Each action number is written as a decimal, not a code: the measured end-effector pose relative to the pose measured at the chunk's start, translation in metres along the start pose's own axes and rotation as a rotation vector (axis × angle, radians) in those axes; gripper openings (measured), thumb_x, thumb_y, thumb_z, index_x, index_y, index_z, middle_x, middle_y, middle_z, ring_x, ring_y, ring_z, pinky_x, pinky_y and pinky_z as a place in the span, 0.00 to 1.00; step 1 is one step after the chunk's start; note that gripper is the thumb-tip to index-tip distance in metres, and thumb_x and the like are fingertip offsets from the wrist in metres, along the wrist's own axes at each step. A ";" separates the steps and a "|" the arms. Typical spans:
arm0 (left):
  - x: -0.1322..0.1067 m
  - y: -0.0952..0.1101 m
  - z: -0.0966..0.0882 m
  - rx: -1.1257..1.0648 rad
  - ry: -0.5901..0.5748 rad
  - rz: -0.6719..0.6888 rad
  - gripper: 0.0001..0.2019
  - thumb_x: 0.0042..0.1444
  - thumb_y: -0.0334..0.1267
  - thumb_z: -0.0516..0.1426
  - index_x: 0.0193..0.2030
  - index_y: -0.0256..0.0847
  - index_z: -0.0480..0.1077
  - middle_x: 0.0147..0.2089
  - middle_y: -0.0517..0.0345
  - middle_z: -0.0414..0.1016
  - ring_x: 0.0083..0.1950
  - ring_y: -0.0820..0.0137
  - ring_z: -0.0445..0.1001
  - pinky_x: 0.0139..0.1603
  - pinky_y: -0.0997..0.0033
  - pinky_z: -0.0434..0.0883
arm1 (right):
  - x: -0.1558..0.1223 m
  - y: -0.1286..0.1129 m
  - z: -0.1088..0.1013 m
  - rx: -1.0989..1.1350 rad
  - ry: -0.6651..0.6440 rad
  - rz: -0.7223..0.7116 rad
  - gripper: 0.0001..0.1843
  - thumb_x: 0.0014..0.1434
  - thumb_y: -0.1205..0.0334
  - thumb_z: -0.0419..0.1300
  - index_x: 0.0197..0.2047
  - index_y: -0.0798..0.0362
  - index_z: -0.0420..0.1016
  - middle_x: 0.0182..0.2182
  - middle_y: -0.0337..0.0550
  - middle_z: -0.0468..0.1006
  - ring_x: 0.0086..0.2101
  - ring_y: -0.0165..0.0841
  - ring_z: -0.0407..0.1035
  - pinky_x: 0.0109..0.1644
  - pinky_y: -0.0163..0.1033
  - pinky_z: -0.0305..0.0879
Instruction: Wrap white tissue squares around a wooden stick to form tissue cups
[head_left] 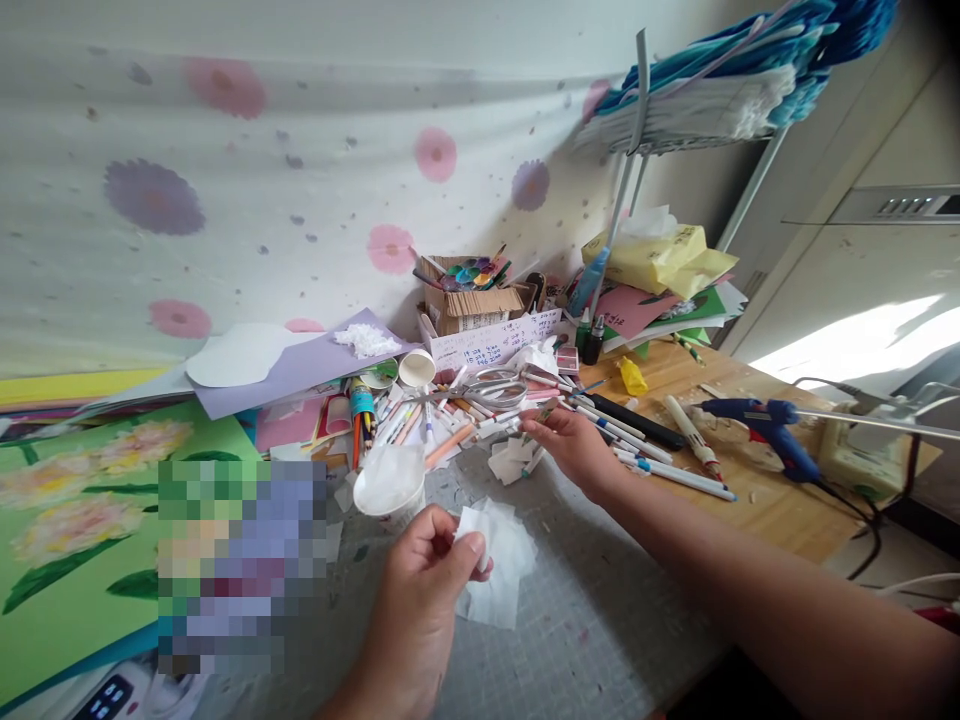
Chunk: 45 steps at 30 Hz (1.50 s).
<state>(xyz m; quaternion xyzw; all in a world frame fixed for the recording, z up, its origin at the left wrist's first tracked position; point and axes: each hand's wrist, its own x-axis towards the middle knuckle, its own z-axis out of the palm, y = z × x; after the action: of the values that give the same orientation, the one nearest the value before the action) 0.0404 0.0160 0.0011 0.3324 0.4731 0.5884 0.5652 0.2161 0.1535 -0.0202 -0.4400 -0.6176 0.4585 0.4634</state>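
Note:
My left hand [426,575] is closed, with thumb and fingers pinching a small piece of thin white tissue paper [472,522]. More white tissue sheets [506,575] lie just behind it, above or on the grey mat [570,600]. My right hand [576,452] reaches out to the pile of pens and markers [480,415]. Its fingertips are drawn together around something small and partly greenish that I cannot make out. Small white paper squares [511,458] lie just left of the right hand. A white paper cup [390,482] stands beyond the left hand.
Scissors [491,390] rest on the markers. Behind are a cardboard box [469,308] and a yellow tissue pack [660,255]. A blue glue gun [772,425] with its cord lies at right. Green flower artwork [90,500] covers the left, beside a device with a display [105,695].

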 end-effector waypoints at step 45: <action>-0.013 -0.001 0.008 -0.614 -0.251 -0.271 0.10 0.59 0.34 0.57 0.27 0.34 0.72 0.27 0.59 0.69 0.29 0.76 0.67 0.31 0.78 0.68 | -0.114 -0.074 0.024 -0.067 -0.286 -0.583 0.10 0.54 0.77 0.62 0.41 0.60 0.76 0.34 0.52 0.79 0.36 0.33 0.76 0.41 0.32 0.73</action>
<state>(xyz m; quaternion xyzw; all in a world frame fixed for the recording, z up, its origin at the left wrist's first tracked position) 0.0497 0.0047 0.0046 0.1511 0.2406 0.5774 0.7655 0.2048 0.0246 0.0289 -0.1908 -0.7913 0.3430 0.4689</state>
